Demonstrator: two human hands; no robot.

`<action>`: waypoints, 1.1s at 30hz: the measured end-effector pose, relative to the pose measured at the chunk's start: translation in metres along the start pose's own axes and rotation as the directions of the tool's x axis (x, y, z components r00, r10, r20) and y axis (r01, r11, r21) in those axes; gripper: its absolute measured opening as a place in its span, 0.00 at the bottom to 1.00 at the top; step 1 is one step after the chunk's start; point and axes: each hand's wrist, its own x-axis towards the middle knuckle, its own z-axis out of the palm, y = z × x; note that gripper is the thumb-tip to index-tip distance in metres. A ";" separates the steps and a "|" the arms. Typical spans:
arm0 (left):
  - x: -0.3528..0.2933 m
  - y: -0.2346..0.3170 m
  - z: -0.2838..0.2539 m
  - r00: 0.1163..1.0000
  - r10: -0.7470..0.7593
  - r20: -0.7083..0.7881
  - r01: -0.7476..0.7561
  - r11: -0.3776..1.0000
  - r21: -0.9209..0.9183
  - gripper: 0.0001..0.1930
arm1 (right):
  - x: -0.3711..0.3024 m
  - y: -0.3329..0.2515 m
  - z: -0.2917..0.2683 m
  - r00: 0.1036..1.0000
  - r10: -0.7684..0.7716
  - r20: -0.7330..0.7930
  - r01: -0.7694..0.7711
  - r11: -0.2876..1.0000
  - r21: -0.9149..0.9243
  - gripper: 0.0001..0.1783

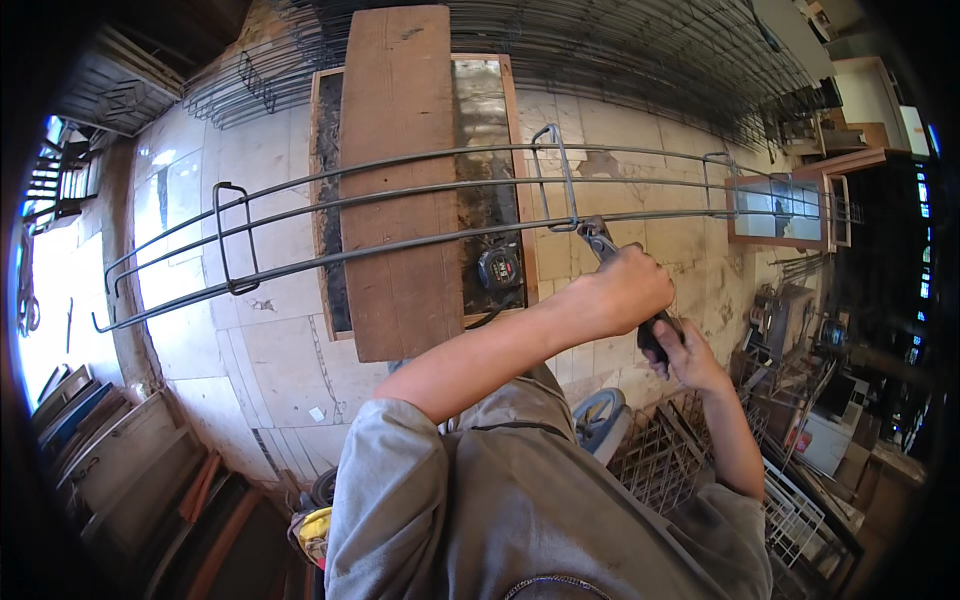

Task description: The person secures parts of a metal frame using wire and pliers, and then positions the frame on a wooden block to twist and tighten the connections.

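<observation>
A pair of pincers (601,242) points up and left, its jaws at the lower corner of a rectangular wire stirrup (555,180). That stirrup sits around the long steel bars (400,241) of a rebar cage lying across a brown wooden plank (398,290). My left hand (635,290) is closed around the pincers near the head. Lower down, my right hand (687,357) is closed on the dark handle end, its fingers partly hidden. Whether the jaws grip wire is too small to tell. More stirrups (235,237) sit along the bars.
A round black tape measure (500,268) lies beside the plank. Many finished-looking rebar cages (620,50) stack along the far side. Boards (130,440) lean at the left. A wheel (600,415) and wire grids (660,450) stand close at my right, with clutter beyond.
</observation>
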 end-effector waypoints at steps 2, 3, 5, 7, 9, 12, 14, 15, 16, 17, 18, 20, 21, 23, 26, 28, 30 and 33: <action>-0.009 0.000 0.000 0.999 0.033 0.002 -0.033 0.998 -0.062 0.12 | 0.003 0.008 -0.005 0.961 0.054 0.270 -0.115 0.970 0.213 0.36; -0.015 0.000 0.000 0.999 0.051 0.002 -0.051 0.994 -0.092 0.14 | 0.001 0.010 0.000 0.942 0.075 0.327 -0.176 0.940 0.291 0.37; -0.025 0.000 0.007 0.998 0.063 -0.020 -0.066 0.982 -0.178 0.17 | -0.002 0.019 0.008 0.917 0.081 0.390 -0.208 0.932 0.296 0.42; -0.035 0.005 0.014 0.999 0.039 0.007 -0.035 0.947 -0.318 0.19 | -0.007 0.045 0.020 0.944 0.022 0.329 -0.121 0.952 0.282 0.43; -0.050 0.010 0.021 0.998 -0.017 0.057 0.041 0.890 -0.454 0.18 | -0.021 0.058 0.039 0.961 -0.046 0.273 -0.033 0.960 0.279 0.44; -0.074 0.027 0.041 0.996 -0.034 0.083 0.074 0.836 -0.543 0.16 | -0.039 0.071 0.071 0.969 -0.070 0.235 0.028 0.984 0.178 0.45; -0.089 0.038 0.060 0.994 -0.066 0.089 0.106 0.808 -0.580 0.14 | -0.047 0.084 0.083 0.986 -0.096 0.139 0.100 0.995 -0.019 0.45; -0.096 0.041 0.067 0.994 -0.095 0.059 0.111 0.796 -0.596 0.14 | -0.050 0.085 0.088 0.986 -0.142 0.092 0.153 0.981 -0.120 0.44; -0.102 0.047 0.072 0.992 -0.121 0.028 0.112 0.778 -0.618 0.13 | -0.059 0.088 0.091 0.982 -0.183 0.045 0.189 0.956 -0.226 0.43; -0.108 0.054 0.077 0.989 -0.149 -0.002 0.114 0.761 -0.639 0.12 | -0.063 0.086 0.090 0.982 -0.153 0.114 0.179 0.945 -0.272 0.43; -0.112 0.060 0.081 0.974 -0.222 -0.038 0.145 0.747 -0.649 0.12 | -0.067 0.095 0.097 0.977 -0.204 0.054 0.211 0.947 -0.243 0.44; -0.111 0.069 0.081 0.927 -0.351 -0.131 0.181 0.726 -0.663 0.11 | -0.071 0.116 0.104 0.981 -0.192 0.012 0.192 0.978 -0.083 0.46; -0.108 0.077 0.087 0.903 -0.355 -0.241 0.140 0.774 -0.618 0.11 | -0.074 0.127 0.106 0.992 -0.120 0.040 0.117 0.991 0.060 0.47; -0.097 0.083 0.085 0.898 -0.371 -0.236 0.124 0.729 -0.673 0.11 | -0.084 0.134 0.106 0.990 -0.020 0.137 -0.035 0.919 0.393 0.49; -0.079 0.085 0.088 0.833 -0.472 -0.289 0.094 0.635 -0.767 0.09 | -0.096 0.130 0.110 0.981 -0.051 0.185 -0.075 0.785 0.615 0.51; -0.076 0.099 0.091 0.740 -0.640 -0.208 0.200 0.504 -0.840 0.08 | -0.105 0.149 0.118 0.996 -0.092 0.017 0.080 0.930 0.359 0.48; -0.078 0.114 0.080 0.654 -0.721 -0.229 0.272 0.507 -0.818 0.07 | -0.095 0.157 0.124 0.859 -0.509 -0.056 0.508 0.861 -0.032 0.46; -0.081 0.130 0.075 0.745 -0.561 -0.361 0.279 0.754 -0.595 0.07 | -0.096 0.152 0.123 0.864 -0.504 -0.004 0.497 0.853 -0.160 0.38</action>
